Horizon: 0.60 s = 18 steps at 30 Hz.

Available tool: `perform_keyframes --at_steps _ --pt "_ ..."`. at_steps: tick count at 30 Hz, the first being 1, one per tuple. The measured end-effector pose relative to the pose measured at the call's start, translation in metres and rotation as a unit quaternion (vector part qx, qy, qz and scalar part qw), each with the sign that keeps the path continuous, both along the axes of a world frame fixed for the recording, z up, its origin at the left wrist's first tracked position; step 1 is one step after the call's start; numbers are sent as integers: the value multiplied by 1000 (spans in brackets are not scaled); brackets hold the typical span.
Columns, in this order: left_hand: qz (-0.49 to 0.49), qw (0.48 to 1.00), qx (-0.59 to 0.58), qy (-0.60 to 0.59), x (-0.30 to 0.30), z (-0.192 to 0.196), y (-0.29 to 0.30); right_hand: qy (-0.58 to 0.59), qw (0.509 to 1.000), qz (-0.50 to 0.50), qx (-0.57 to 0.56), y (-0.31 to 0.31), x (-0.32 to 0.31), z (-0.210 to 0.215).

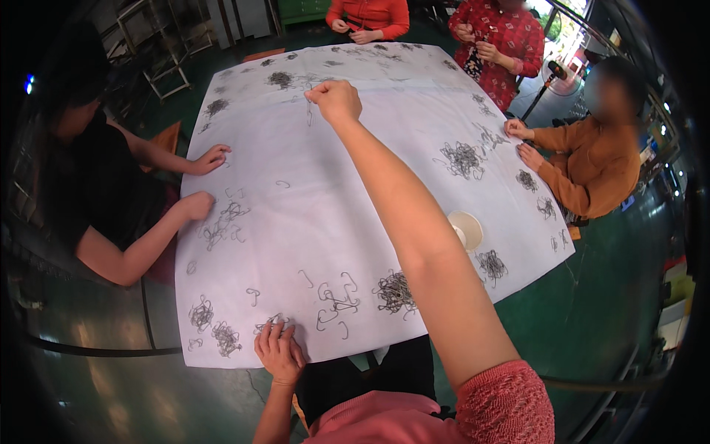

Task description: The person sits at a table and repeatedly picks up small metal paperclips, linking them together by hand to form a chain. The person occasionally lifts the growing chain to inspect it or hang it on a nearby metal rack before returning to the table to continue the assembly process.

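- I see the right hand (334,100) stretched far across the white paper-covered table (310,214), fingers curled shut, pinching a thin bent grey wire hook (309,112) that hangs from the fingertips just above the sheet.
- Left hand (279,351) lies flat at the near table edge, fingers spread open, tips touching a small tangle of grey wire hooks (270,323).
- More loose bent wire hooks (336,300) sit just right of the left hand; a dense dark wire clump (395,292) lies beside those.
- Round white paper cup (466,229) stands near the right edge, partly hidden by my forearm.
- Person in black on the left has both hands on another wire pile (224,222).
- Person in orange on the right rests hands at the table edge near a large wire tangle (462,159).
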<state>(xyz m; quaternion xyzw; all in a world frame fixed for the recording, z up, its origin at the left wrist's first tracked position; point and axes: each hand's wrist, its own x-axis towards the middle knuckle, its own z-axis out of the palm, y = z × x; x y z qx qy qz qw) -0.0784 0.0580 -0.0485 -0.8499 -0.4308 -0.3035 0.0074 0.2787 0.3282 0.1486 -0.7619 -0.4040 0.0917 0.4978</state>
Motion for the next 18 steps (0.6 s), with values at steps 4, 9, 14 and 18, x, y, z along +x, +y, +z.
perform_keyframes --at_steps 4,9,14,18 --pt "-4 1000 3 0 2 2 0 -3 1000 -4 0 -6 16 -3" --pt "-1 1000 2 16 3 1 1 -21 999 -23 9 -21 37 -11" --pt "2 1000 -9 16 0 1 0 -2 999 -33 21 -31 83 -19" --pt "-3 1000 -14 10 -3 0 2 -48 999 -10 19 -33 115 -23"
